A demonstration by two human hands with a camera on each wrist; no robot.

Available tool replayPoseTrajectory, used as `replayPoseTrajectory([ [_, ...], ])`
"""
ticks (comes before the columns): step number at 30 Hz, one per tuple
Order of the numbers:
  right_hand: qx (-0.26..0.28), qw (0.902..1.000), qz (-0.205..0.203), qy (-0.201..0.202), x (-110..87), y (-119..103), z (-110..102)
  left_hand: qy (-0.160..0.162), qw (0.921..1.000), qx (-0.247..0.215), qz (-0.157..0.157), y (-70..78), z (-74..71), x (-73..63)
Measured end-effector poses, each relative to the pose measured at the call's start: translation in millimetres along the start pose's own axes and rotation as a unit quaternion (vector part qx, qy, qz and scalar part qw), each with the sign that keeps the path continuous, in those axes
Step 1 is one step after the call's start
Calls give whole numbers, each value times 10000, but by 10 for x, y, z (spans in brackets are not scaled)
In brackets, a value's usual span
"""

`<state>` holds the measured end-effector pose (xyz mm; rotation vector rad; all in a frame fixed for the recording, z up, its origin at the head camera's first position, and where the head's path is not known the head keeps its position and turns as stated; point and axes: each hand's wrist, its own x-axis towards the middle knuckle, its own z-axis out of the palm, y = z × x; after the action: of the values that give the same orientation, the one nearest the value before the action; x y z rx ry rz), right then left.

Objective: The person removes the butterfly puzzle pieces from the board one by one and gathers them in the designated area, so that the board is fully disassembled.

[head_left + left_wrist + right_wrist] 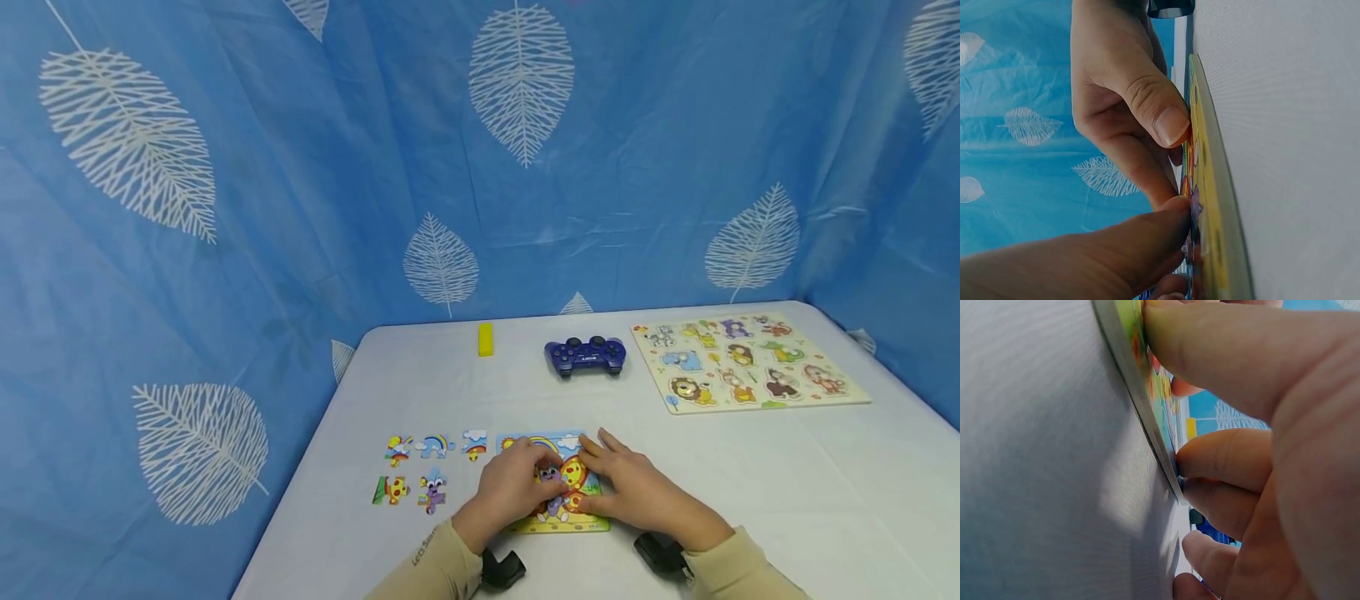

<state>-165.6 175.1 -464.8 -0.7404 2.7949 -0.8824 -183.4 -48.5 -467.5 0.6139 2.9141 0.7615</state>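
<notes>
A small jigsaw board (525,527) with a cartoon butterfly picture lies flat on the table, under both hands. My left hand (517,479) reaches over its middle with bent fingers, and the thumb tip touches the picture near the purple butterfly. Whether it pinches a piece there is hidden. On the board's right side rests my right hand (633,487), fingers spread towards the far corner and thumb on the nearer part. In the right wrist view, the right thumb (1210,350) lies against the picture. Several loose puzzle pieces (432,492) lie left of the board.
Behind the board lies a blue game controller (585,357), with a yellow block (486,340) to its left. A large animal puzzle board (750,362) occupies the table's back right. A blue curtain (375,167) with white leaves hangs behind the white table (787,483).
</notes>
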Motion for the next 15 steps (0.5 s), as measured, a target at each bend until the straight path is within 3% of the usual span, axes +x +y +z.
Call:
replayPoseTrajectory([
  [15, 176, 9997, 152, -21, 0, -15, 14, -91, 9999, 12, -76, -5, 30, 13],
])
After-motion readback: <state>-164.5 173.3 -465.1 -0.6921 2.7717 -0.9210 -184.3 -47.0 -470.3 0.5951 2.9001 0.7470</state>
